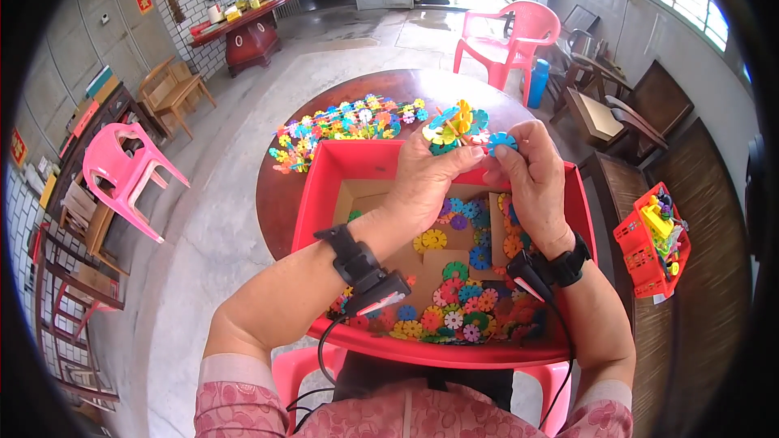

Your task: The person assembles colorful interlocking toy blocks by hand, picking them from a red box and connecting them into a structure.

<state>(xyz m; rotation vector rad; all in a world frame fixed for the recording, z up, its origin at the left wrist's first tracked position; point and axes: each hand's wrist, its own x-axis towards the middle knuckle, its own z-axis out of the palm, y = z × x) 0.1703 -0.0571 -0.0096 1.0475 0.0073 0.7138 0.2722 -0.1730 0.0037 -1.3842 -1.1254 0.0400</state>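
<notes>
My left hand [428,178] is closed around a small cluster of interlocking plastic flower discs [462,119] in yellow, orange, teal and green. Between the fingertips of my right hand [531,182] is a blue flower disc [501,142], close against the cluster's right side. Whether the blue disc is slotted into it I cannot tell. Both hands are above a red box [307,215] with loose discs of many colours [458,312] and cardboard pieces [446,263] inside. Behind the box's left side lies a pile of joined discs [349,126].
The box is on a round dark wooden table [280,219]. Pink plastic chairs stand behind it [519,36] and at left [130,166]. A red basket of toys [653,243] sits on a wooden bench at right. Cables hang from devices on both wrists.
</notes>
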